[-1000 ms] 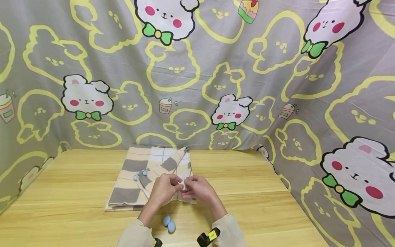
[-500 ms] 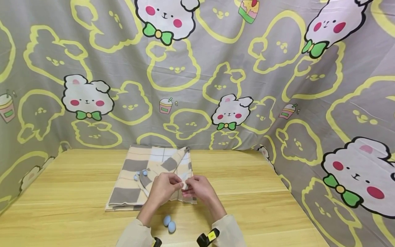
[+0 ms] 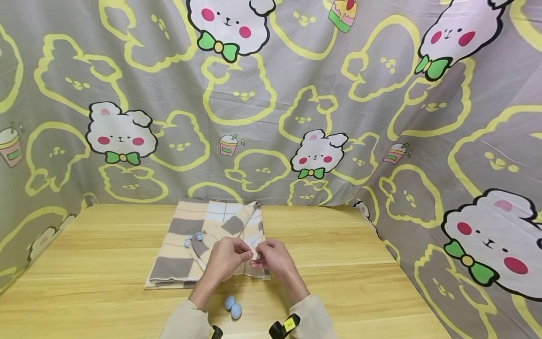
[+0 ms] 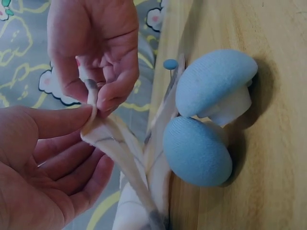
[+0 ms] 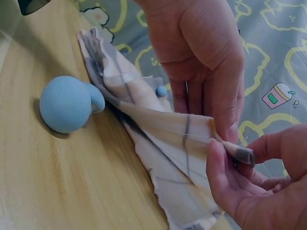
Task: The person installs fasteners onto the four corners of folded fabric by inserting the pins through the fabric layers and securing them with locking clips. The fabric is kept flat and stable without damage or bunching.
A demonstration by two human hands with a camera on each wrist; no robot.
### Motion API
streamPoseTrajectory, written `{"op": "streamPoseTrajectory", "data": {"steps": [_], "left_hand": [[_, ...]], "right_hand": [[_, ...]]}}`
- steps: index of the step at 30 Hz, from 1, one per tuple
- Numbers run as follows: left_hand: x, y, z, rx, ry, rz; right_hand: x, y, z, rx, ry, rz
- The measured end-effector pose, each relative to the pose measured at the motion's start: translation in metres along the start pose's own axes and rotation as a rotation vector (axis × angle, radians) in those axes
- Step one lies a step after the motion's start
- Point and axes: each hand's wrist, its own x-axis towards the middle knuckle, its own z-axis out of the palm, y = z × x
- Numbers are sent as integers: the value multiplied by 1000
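Both the left hand [image 3: 226,258] and right hand [image 3: 277,258] pinch a raised corner at the near right of the blanket [image 3: 222,230] on the desk [image 3: 338,292]. Gathering the fold seems in hand; next likely calls for keeping it tight.

We were in a little table corner, shut in with cloth like a play tent. We saw a wooden table [image 3: 338,263] and a big gray cloth [image 3: 258,132] hanging at its far edge, and on the left and right too. It had yellow animals [image 3: 244,95], white bunnies [image 3: 120,136] with green bows [image 3: 123,157] and pink cups [image 3: 228,146]. We couldn't tell whether it was a home.
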Motion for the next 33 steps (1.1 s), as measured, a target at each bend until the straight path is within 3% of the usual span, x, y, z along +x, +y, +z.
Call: {"op": "streamPoseTrajectory", "data": {"steps": [8, 19, 28, 33], "left_hand": [[1, -1, 0, 2, 12, -5], [2, -2, 0, -8, 12, -27], [-2, 6, -18, 71, -44, -36], [-7, 9, -32, 145, -178, -48]], "right_hand": [[2, 1, -3, 89, -62, 10], [2, 2, -4, 16, -40, -13], [2, 2, -4, 27, -33, -6], [3, 3, -5, 32, -36, -8]]}}
